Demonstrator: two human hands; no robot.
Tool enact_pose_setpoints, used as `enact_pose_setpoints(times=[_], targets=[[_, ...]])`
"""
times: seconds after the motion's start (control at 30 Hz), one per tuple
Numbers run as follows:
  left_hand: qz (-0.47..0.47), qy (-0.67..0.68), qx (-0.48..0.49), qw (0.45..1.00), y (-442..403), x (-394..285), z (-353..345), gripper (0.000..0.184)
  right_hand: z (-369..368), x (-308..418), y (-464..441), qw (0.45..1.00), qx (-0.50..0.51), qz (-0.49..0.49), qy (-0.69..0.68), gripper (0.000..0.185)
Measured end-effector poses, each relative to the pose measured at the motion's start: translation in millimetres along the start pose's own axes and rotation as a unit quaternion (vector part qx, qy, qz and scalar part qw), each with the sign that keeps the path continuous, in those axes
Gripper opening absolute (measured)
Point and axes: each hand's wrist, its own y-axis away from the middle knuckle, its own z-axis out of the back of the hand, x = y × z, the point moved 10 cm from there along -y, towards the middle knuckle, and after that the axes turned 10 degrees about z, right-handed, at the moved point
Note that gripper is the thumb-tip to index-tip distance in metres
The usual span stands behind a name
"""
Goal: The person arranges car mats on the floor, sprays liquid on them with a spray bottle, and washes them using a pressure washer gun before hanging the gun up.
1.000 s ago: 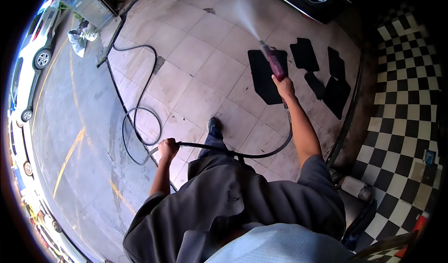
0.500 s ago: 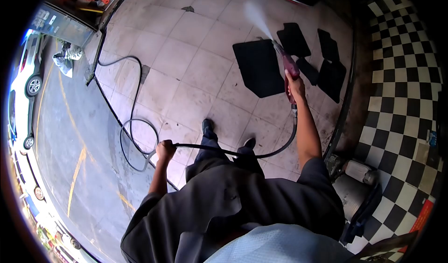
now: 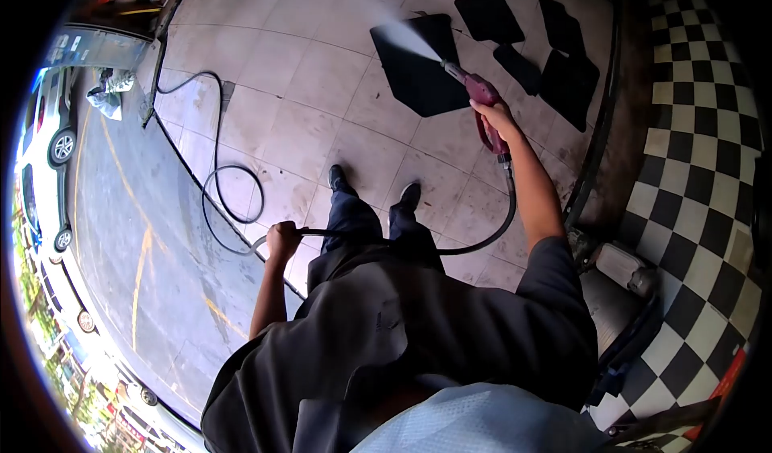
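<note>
My right hand [image 3: 496, 120] is wrapped round the grip of a dark red spray gun [image 3: 482, 91], whose nozzle points up and to the left. A white spray [image 3: 410, 38] fans out from the nozzle over a large black mat [image 3: 422, 71] on the floor. Several smaller black mats [image 3: 489, 14] lie to its right. The black hose [image 3: 482, 245] runs from the bottom of the gun, across in front of my legs, to my left hand [image 3: 283, 240], which is closed round it. Beyond that hand, the hose lies looped on the tiles.
Pale floor tiles [image 3: 322, 83] meet grey pavement [image 3: 121, 236] along a dark edge at the left. Parked cars [image 3: 60, 147] stand further left. A metal cylinder [image 3: 603, 296] is by my right side, near a black-and-white checkered surface [image 3: 691, 203]. A bagged bundle [image 3: 104, 103] sits upper left.
The view has shifted, with mats now higher in it. The spray gun has tilted further left, so its spray crosses the large mat. Both my feet now show ahead of me.
</note>
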Motion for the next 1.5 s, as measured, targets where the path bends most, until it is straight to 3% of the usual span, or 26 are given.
enact_pose_setpoints(times=[0.07, 0.17, 0.27, 0.4, 0.43, 0.53, 0.6, 0.67, 0.7, 0.77, 0.8, 0.93, 1.03, 1.13, 1.17, 1.2, 1.27, 1.3, 1.37, 1.4, 1.47, 1.5], targets=[[0.01, -0.029, 0.022, 0.999, 8.3, -12.4, -4.1, 0.029, 11.9, -23.1, 4.9, 0.999, -0.002, -0.032, -0.025, 0.041], [-0.012, -0.01, 0.032, 0.999, 11.9, -27.1, -20.8, 0.028, 35.4, -68.8, 1.0, 0.996, -0.051, -0.044, 0.053, 0.036], [-0.027, -0.021, 0.067, 0.997, 6.0, -46.5, -49.8, 0.027, 24.4, -104.0, 12.7, 0.996, -0.018, -0.088, 0.026, 0.033], [-0.051, -0.058, 0.14, 0.987, 2.7, -63.7, -81.5, 0.029, -12.8, -98.2, 21.7, 0.978, 0.025, -0.071, 0.193, 0.037], [-0.046, -0.031, 0.135, 0.989, 0.7, -64.6, -79.7, 0.027, -31.9, -93.5, 24.4, 0.972, 0.089, -0.1, 0.195, 0.037], [-0.035, 0.015, 0.118, 0.992, 1.2, -57.7, -68.9, 0.024, -69.5, -44.9, 2.7, 0.969, 0.059, 0.145, 0.192, 0.036], [-0.043, 0.013, 0.108, 0.993, 1.3, -58.3, -64.8, 0.024, -97.6, -25.5, 2.6, 0.962, 0.07, 0.147, 0.218, 0.038], [-0.021, 0.03, 0.114, 0.993, -1.8, -48.3, -63.2, 0.023, -137.9, -32.6, 1.4, 0.947, 0.171, 0.13, 0.241, 0.039], [-0.017, 0.036, 0.116, 0.992, -1.7, -45.4, -61.4, 0.023, -152.6, -15.4, 14.6, 0.941, 0.227, 0.072, 0.24, 0.039], [-0.006, 0.055, 0.126, 0.991, 3.0, -46.3, -57.6, 0.022, -163.5, -0.4, -0.8, 0.931, 0.223, 0.098, 0.271, 0.042], [-0.011, 0.056, 0.109, 0.992, 4.7, -47.2, -58.8, 0.023, -165.7, 4.3, -10.8, 0.926, 0.219, 0.112, 0.287, 0.044], [0.032, 0.075, 0.066, 0.994, -1.7, -27.1, -51.5, 0.026, -147.7, 64.3, -60.6, 0.93, 0.025, 0.196, 0.31, 0.037], [0.059, 0.089, 0.054, 0.993, -18.2, -1.1, -38.6, 0.023, -184.6, 94.9, -42.3, 0.915, 0.115, 0.262, 0.284, 0.035], [0.074, 0.112, 0.071, 0.988, -21.5, 4.5, -35.1, 0.021, -186.0, 63.4, -96.8, 0.944, 0.154, 0.137, 0.259, 0.039], [0.074, 0.103, 0.051, 0.991, -23.5, 5.0, -33.8, 0.02, -169.5, 88.2, -106.4, 0.956, 0.074, 0.184, 0.215, 0.042], [0.078, 0.095, 0.035, 0.992, -27.4, 7.1, -30.6, 0.02, -150.1, 130.6, -96.4, 0.919, -0.043, 0.247, 0.305, 0.039], [0.079, 0.078, 0.013, 0.994, -32.5, 11.5, -24.7, 0.02, -134.2, 132.5, -102.4, 0.886, -0.106, 0.303, 0.334, 0.033], [0.088, 0.09, 0.015, 0.992, -37.7, 12.3, -13.0, 0.02, -131.8, 120.0, -101.5, 0.924, -0.04, 0.258, 0.278, 0.033], [0.07, 0.086, 0.045, 0.993, -46.8, 7.4, -12.8, 0.021, -115.2, 81.7, -88.1, 0.982, 0.075, 0.06, 0.163, 0.035], [0.054, 0.075, 0.057, 0.994, -49.2, 3.5, -17.5, 0.021, -93.6, 72.5, -79.8, 0.99, 0.064, 0.009, 0.124, 0.033], [0.01, 0.062, 0.056, 0.996, -53.2, -6.5, -32.9, 0.022, -42.6, 56.6, -72.1, 0.969, -0.048, 0.016, 0.244, 0.027], [-0.011, 0.056, 0.055, 0.997, -55.2, -15.1, -37.2, 0.023, -23.0, 40.6, -69.3, 0.967, -0.081, 0.044, 0.235, 0.026]])
